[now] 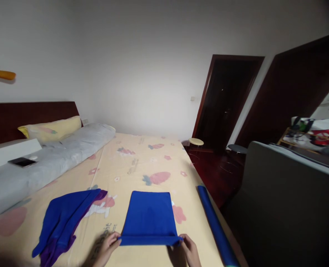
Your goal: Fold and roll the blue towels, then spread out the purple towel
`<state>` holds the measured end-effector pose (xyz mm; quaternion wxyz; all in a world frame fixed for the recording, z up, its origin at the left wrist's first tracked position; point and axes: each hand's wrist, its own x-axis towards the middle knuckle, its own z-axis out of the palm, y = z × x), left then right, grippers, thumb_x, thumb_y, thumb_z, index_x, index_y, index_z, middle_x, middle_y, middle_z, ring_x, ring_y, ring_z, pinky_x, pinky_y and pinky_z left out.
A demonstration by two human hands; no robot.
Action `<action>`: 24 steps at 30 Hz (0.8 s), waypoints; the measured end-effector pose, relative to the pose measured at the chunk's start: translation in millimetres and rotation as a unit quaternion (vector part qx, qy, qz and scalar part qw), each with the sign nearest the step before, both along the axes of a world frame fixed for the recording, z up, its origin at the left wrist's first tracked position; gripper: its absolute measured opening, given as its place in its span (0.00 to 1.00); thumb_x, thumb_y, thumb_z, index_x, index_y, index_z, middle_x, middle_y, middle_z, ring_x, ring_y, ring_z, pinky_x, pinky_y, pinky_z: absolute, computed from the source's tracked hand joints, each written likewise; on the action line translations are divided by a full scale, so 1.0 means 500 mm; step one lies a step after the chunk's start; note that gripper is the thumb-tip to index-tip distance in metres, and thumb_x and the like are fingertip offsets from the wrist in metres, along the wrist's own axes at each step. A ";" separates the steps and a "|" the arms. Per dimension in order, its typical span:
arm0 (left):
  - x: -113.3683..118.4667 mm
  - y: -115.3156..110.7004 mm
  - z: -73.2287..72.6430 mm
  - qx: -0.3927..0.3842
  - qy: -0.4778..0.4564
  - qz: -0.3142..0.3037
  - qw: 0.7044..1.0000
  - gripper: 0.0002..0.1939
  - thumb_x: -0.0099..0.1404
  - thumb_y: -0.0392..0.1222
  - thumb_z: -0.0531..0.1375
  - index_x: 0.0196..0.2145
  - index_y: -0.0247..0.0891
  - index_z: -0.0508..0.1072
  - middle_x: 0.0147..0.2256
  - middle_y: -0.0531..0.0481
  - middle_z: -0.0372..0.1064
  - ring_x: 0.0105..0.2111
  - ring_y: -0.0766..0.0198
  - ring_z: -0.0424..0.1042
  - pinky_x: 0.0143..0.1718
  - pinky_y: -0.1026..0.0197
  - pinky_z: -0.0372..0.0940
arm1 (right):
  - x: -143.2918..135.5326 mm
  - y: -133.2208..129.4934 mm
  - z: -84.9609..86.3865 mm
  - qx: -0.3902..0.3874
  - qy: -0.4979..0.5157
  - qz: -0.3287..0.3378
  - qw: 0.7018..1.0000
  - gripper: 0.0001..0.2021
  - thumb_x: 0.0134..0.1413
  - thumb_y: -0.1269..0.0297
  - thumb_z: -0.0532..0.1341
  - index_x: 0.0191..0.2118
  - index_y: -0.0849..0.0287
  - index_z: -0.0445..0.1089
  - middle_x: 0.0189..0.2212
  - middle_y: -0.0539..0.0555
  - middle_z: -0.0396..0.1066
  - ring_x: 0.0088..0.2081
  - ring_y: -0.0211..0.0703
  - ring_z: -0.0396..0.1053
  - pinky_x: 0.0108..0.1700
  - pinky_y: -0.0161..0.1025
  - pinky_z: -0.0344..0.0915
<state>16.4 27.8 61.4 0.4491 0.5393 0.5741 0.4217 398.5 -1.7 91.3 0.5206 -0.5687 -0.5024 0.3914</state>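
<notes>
A blue rectangular cloth (150, 213) lies flat on the patterned bedsheet (142, 159), its near edge turned up into a narrow folded band. My left hand (108, 246) pinches the left end of that band between thumb and fingers. At the right end, my right hand (189, 249) grips the other corner the same way. To the left, a crumpled blue and purple cloth (64, 215) rests on the sheet. Along the bed's right edge lies a long dark blue roll (216, 222).
A grey wrapped bundle (69, 148) runs along the headboard side, with a dark flat device (22, 162) on it. A yellow pillow (55, 128) leans behind. Beyond the bed stand a round stool (196, 141) and a dark stool (237, 149). A dark panel (281, 207) rises at right.
</notes>
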 end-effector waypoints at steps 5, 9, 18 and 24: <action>0.009 0.020 -0.033 0.059 0.083 -0.013 0.995 0.25 0.56 0.68 0.55 0.32 0.43 0.73 0.31 0.49 0.76 0.36 0.56 0.75 0.40 0.56 0.70 | -0.022 0.011 -0.020 -0.013 -0.089 -0.016 0.996 0.23 0.52 0.39 0.51 0.29 0.55 0.68 0.24 0.53 0.73 0.30 0.47 0.70 0.35 0.40 0.67; 0.017 0.040 -0.049 0.125 0.243 0.018 0.962 0.17 0.65 0.56 0.50 0.34 0.45 0.73 0.33 0.49 0.75 0.36 0.59 0.74 0.41 0.59 0.69 | -0.024 0.024 -0.038 -0.032 -0.138 -0.016 0.990 0.19 0.59 0.46 0.46 0.32 0.54 0.66 0.26 0.52 0.73 0.30 0.45 0.71 0.34 0.39 0.65; 0.066 0.031 -0.102 0.148 0.414 0.054 0.897 0.14 0.67 0.40 0.48 0.37 0.44 0.73 0.34 0.48 0.75 0.35 0.62 0.74 0.39 0.61 0.63 | -0.018 0.033 -0.156 0.041 -0.406 -0.037 0.912 0.15 0.49 0.67 0.54 0.45 0.55 0.66 0.33 0.54 0.72 0.33 0.44 0.70 0.37 0.39 0.61; 0.066 0.005 -0.107 0.157 0.539 0.135 0.816 0.18 0.69 0.39 0.46 0.44 0.44 0.74 0.43 0.47 0.75 0.45 0.56 0.70 0.46 0.53 0.59 | 0.018 0.032 -0.207 0.062 -0.510 -0.096 0.852 0.18 0.53 0.68 0.53 0.50 0.54 0.67 0.40 0.58 0.72 0.41 0.49 0.69 0.43 0.43 0.61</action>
